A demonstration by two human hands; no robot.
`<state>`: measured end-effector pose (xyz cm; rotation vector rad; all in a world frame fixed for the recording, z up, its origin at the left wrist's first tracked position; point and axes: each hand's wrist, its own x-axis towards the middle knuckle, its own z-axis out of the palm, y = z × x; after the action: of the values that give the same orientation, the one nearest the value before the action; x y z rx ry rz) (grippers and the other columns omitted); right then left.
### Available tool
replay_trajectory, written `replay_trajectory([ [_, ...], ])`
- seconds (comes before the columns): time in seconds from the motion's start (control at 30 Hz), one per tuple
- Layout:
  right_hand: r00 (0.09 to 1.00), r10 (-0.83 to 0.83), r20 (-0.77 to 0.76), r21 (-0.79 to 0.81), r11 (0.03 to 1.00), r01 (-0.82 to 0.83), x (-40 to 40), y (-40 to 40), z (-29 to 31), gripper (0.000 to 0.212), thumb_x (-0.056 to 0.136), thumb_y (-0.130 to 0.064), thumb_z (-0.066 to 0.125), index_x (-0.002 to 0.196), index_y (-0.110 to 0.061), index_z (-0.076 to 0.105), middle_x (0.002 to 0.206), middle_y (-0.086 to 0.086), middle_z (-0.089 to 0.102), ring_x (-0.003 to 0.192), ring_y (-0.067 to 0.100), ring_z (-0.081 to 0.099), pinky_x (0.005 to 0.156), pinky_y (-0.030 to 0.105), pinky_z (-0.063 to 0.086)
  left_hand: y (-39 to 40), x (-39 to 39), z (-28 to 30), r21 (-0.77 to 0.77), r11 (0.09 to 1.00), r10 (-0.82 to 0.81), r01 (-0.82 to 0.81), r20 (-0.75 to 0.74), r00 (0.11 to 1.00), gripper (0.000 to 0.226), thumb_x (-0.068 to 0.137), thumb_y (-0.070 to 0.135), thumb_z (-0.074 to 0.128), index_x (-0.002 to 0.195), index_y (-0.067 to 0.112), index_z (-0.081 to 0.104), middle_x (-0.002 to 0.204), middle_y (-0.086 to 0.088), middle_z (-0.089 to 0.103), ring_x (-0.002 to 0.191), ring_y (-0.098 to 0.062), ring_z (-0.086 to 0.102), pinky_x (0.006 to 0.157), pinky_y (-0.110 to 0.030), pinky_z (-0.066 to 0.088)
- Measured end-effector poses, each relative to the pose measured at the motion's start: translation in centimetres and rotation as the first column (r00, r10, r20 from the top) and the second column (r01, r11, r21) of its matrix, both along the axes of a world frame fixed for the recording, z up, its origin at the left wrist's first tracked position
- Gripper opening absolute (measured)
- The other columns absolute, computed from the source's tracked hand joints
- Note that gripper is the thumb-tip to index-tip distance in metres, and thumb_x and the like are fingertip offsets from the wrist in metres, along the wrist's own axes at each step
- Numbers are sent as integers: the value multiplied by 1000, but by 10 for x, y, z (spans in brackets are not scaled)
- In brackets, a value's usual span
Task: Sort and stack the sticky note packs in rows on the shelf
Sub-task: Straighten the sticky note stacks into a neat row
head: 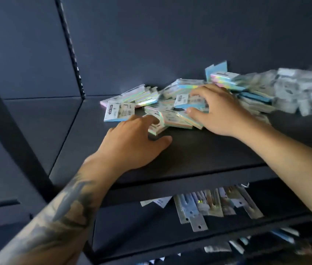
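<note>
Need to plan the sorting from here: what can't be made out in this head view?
- Far right of the sticky note packs: motion-blurred, count unreadable, cut by the frame edge.
- Packs under the right hand: hidden by it.
- Left hand fingertips: tucked behind a pack.
- Lower shelf items: blurred, partly hidden by the shelf edge.
</note>
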<state>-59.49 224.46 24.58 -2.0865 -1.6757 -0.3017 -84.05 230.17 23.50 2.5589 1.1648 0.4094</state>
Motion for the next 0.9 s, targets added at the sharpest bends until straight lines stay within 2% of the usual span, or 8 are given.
replay_trajectory([
  [0.17,985,165,44,-105,982,-159,29,22,13,70,87,-64,52,150,-33,47,161,-6,39,148,21,34,121,46,28,9,40,7,82,989,127,-123,-43,991,72,88,69,59,151,40,40,156,4,44,142,-24,43,111,-40,39],
  [0.27,974,216,67,-203,959,-199,37,25,10,72,83,-72,39,143,-36,55,156,-11,45,147,20,36,119,47,29,11,55,2,35,981,192,-189,-137,972,68,90,66,59,148,34,42,158,1,43,143,-28,41,112,-44,38],
  [0.37,962,265,59,-151,955,-254,44,23,1,58,87,-70,47,131,-34,61,144,-10,56,135,23,48,110,46,38,3,59,-5,49,963,269,-265,-158,950,53,92,67,54,131,31,53,147,4,53,134,-27,48,103,-41,42],
  [0.5,941,336,33,-6,942,-336,53,24,-9,41,85,-64,60,112,-33,63,118,-8,63,118,26,56,100,48,44,-19,53,-5,82,932,360,-352,-145,922,60,91,70,54,142,38,51,149,8,50,136,-24,48,109,-40,39],
  [0.57,941,337,-2,15,941,-337,54,22,-9,42,81,-67,60,107,-34,60,117,-6,61,119,28,54,101,49,41,-29,46,-2,85,922,387,-379,-143,911,61,88,70,57,141,41,51,148,11,50,135,-21,48,111,-42,40],
  [0.67,944,328,-9,-14,944,-329,52,18,-6,44,77,-73,55,101,-36,52,123,-2,60,123,31,48,102,48,36,-43,35,-1,90,904,427,-418,-118,897,53,87,60,63,135,41,56,143,10,51,130,-18,50,104,-37,43],
  [0.77,945,325,33,-68,944,-322,47,15,-4,40,83,-67,59,101,-34,48,113,-3,57,124,32,43,97,48,32,-60,28,-4,95,887,459,-451,-93,883,51,83,59,63,130,41,58,136,7,53,125,-22,50,98,-36,42],
  [0.9,938,347,-20,-80,934,-348,42,9,-3,32,86,-55,65,99,-32,46,103,-9,49,109,27,47,95,47,35,-80,15,-9,87,880,473,-466,-77,878,63,67,68,48,124,42,55,133,9,57,123,-24,47,94,-36,35],
])
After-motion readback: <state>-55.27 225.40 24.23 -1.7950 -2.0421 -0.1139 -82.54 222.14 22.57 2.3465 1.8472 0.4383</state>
